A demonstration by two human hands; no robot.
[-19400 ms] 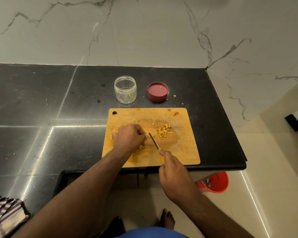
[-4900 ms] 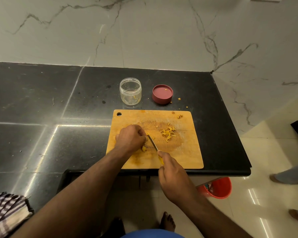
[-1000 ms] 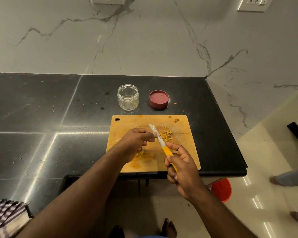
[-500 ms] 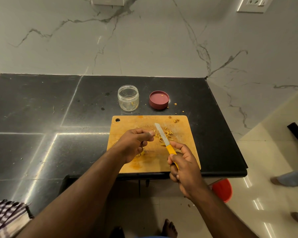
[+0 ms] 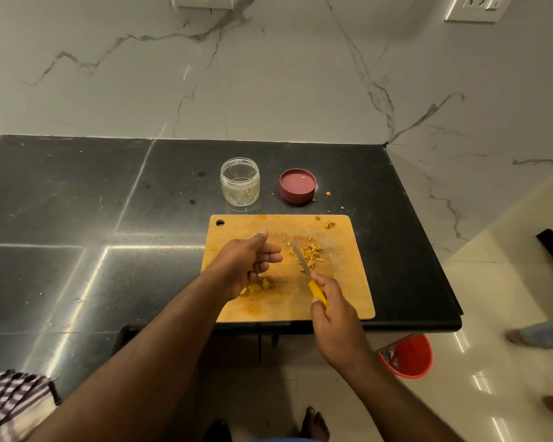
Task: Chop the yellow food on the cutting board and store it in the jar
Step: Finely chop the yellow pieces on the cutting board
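A wooden cutting board (image 5: 348,288) lies at the counter's front edge. A small heap of chopped yellow food (image 5: 310,255) sits right of its middle. A few larger uncut yellow pieces (image 5: 262,284) lie beside my left hand (image 5: 248,261), which hovers over the board with loosely curled fingers and holds nothing. My right hand (image 5: 331,304) grips the yellow handle of a knife (image 5: 304,267), whose blade points into the chopped heap. Behind the board stand an open clear jar (image 5: 240,186) and its red lid (image 5: 297,185), upside down.
Yellow crumbs (image 5: 328,193) are scattered on the black counter (image 5: 77,218) near the lid. A red bucket (image 5: 409,358) stands on the floor below the counter's right end. A checked cloth (image 5: 10,406) is at lower left. Another person's feet (image 5: 537,333) show at right.
My left hand has drawn back from the knife blade and loosened. The right hand has lowered the knife, so the blade now lies at the chopped heap on the board.
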